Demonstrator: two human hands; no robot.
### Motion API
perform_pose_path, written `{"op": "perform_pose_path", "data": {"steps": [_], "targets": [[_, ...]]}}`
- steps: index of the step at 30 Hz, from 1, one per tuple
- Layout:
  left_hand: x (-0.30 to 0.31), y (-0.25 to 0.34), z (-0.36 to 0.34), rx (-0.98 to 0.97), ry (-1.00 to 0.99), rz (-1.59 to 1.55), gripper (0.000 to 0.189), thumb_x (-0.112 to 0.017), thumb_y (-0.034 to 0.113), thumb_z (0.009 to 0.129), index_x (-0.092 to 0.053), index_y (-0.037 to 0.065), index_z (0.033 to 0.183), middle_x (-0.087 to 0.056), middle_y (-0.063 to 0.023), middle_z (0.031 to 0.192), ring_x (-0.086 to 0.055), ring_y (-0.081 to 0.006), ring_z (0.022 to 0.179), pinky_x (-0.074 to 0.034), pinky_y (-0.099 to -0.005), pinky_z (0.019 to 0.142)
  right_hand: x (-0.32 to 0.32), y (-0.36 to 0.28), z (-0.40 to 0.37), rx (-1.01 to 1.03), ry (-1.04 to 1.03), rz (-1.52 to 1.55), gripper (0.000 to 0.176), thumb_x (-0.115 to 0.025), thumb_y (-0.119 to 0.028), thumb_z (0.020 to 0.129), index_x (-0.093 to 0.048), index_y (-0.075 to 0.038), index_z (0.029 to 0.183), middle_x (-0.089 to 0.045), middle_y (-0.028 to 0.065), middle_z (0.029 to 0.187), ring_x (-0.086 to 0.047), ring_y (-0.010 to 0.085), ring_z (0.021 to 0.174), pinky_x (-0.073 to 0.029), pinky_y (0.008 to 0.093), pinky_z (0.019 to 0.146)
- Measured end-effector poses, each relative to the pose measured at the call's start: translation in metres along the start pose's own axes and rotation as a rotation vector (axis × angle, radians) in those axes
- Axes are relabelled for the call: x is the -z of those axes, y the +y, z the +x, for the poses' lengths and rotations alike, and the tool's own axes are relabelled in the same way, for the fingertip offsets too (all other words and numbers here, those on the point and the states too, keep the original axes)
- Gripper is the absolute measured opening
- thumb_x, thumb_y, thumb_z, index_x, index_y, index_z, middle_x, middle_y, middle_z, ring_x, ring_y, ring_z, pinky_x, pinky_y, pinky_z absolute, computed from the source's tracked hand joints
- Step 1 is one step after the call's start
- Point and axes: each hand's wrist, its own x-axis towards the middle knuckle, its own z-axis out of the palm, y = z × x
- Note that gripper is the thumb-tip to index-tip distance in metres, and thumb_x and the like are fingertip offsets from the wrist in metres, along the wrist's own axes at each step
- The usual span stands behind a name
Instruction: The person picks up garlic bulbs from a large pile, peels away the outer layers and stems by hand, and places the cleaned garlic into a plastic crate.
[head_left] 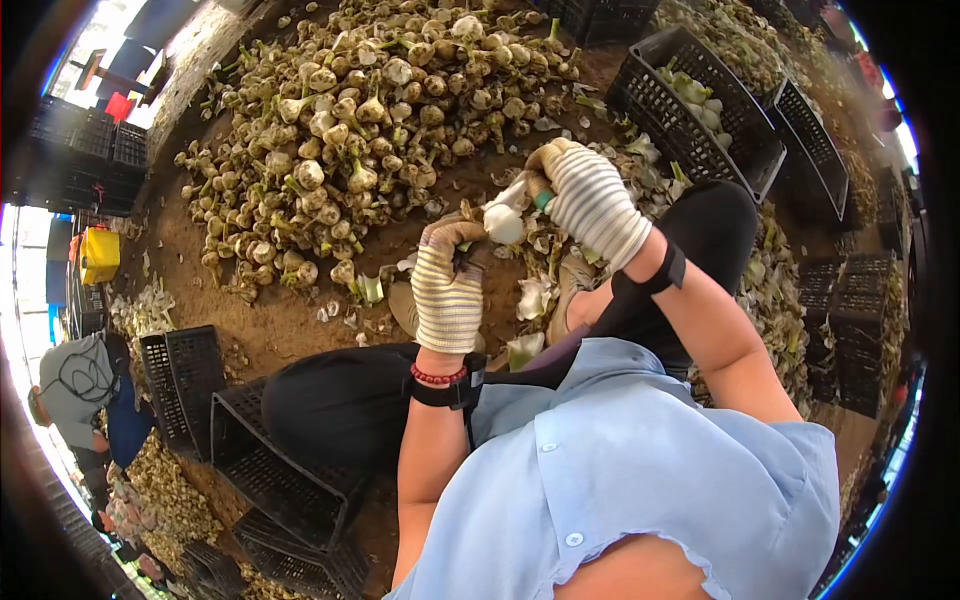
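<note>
A white, partly peeled garlic bulb [503, 224] is between my two gloved hands, with loose pale skin on its upper side. My right hand [592, 200], in a striped knit glove, is closed on the bulb's stem and skin end; a green band shows at a finger. My left hand [448, 280], also gloved, has its fingers curled against the bulb's left side. A small dark shape shows by the left palm, too hidden to name. Just beyond both hands lies a large heap of untrimmed garlic bulbs [345, 130] on the dirt floor.
A black plastic crate [690, 120] holding pale bulbs tilts at upper right. More black crates [275, 450] stand at lower left. Peeled skins [535, 298] litter the ground around my legs. Another person [85, 400] bends at far left, near a yellow container [99, 255].
</note>
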Motion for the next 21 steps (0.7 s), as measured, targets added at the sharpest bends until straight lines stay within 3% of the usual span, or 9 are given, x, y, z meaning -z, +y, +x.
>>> {"op": "perform_pose_path", "data": {"steps": [3,8,9,11,13,16,18,20,21], "targets": [[-0.006,-0.009,-0.003,0.116,0.092,-0.327,0.016,-0.07,-0.006,0.087,-0.063,0.005,0.096,-0.063,-0.0047,0.103,-0.06,-0.0131,0.095,-0.049,-0.0275,0.085,0.005,0.031,0.001,-0.112,-0.147,-0.034,0.01,-0.065,-0.01,0.086,-0.066,-0.002,0.092,-0.066,0.0183,0.088,-0.065,0.0373,0.082,-0.053,0.0427,0.074],[-0.002,0.006,0.004,0.18,0.146,-0.234,0.019,-0.069,-0.01,0.086,-0.062,0.006,0.093,-0.061,-0.0005,0.095,-0.057,-0.0096,0.089,-0.048,-0.0244,0.086,0.001,0.078,-0.009,-0.296,-0.522,-0.222,0.027,-0.067,-0.01,0.082,-0.061,0.001,0.106,-0.068,0.0209,0.091,-0.066,0.0373,0.087,-0.054,0.043,0.078],[-0.006,0.001,0.005,0.177,0.141,-0.238,0.019,-0.069,-0.01,0.086,-0.062,0.006,0.093,-0.061,-0.0005,0.095,-0.057,-0.0096,0.089,-0.048,-0.0244,0.086,-0.004,0.075,-0.011,-0.814,-0.511,0.49,0.045,-0.068,-0.005,0.08,-0.057,0.001,0.123,-0.068,0.0239,0.108,-0.066,0.0385,0.1,-0.055,0.042,0.085],[-0.019,-0.016,0.006,0.264,0.097,-0.384,0.021,-0.066,-0.013,0.084,-0.061,0.004,0.094,-0.061,-0.0015,0.094,-0.057,-0.0107,0.089,-0.047,-0.0242,0.086,0.016,0.035,-0.019,-0.029,-0.393,0.278,0.072,-0.069,-0.001,0.079,-0.041,-0.002,0.145,-0.057,0.027,0.132,-0.057,0.0414,0.12,-0.05,0.0417,0.099],[-0.027,-0.018,0.007,0.238,0.011,-0.255,0.021,-0.071,-0.008,0.083,-0.059,0.004,0.095,-0.062,-0.0021,0.097,-0.059,-0.0111,0.094,-0.048,-0.0255,0.085,0.013,0.007,-0.018,0.067,-0.378,0.465,0.077,-0.074,-0.003,0.078,-0.039,-0.004,0.147,-0.055,0.0244,0.134,-0.055,0.0384,0.124,-0.046,0.0418,0.104],[-0.037,-0.006,0.015,0.27,-0.016,-0.25,0.035,-0.072,-0.007,0.082,-0.059,0.004,0.113,-0.061,-0.006,0.111,-0.057,-0.0165,0.106,-0.043,-0.0315,0.102,-0.018,0.026,-0.012,-0.176,-0.624,0.554,0.05,-0.074,-0.013,0.084,-0.054,-0.003,0.129,-0.064,0.0187,0.116,-0.063,0.0314,0.108,-0.05,0.0393,0.094],[-0.037,-0.035,0.013,0.25,0.047,-0.156,0.049,-0.074,-0.005,0.081,-0.055,0.005,0.125,-0.058,-0.0071,0.119,-0.056,-0.017,0.11,-0.047,-0.0316,0.098,-0.044,0.075,-0.001,-0.406,-0.646,0.62,0.025,-0.07,-0.022,0.088,-0.065,-0.003,0.104,-0.068,0.0123,0.09,-0.066,0.0255,0.088,-0.052,0.0376,0.083],[-0.033,-0.046,0.014,0.383,0.071,-0.255,0.055,-0.074,-0.004,0.083,-0.052,0.005,0.132,-0.056,-0.0065,0.124,-0.054,-0.0167,0.113,-0.047,-0.0313,0.098,-0.037,0.136,0.042,-0.629,-0.449,0.928,0.031,-0.065,-0.032,0.092,-0.066,-0.006,0.075,-0.06,0.0056,0.064,-0.058,0.0172,0.063,-0.05,0.0369,0.064],[-0.034,-0.048,0.015,0.403,0.077,-0.254,0.055,-0.074,-0.004,0.083,-0.052,0.005,0.132,-0.056,-0.0065,0.124,-0.054,-0.0167,0.113,-0.047,-0.0313,0.098,0.008,0.134,0.078,-0.437,-0.382,0.625,0.035,-0.062,-0.037,0.094,-0.065,-0.006,0.075,-0.06,0.0044,0.065,-0.054,0.0159,0.062,-0.048,0.0355,0.061]]}}
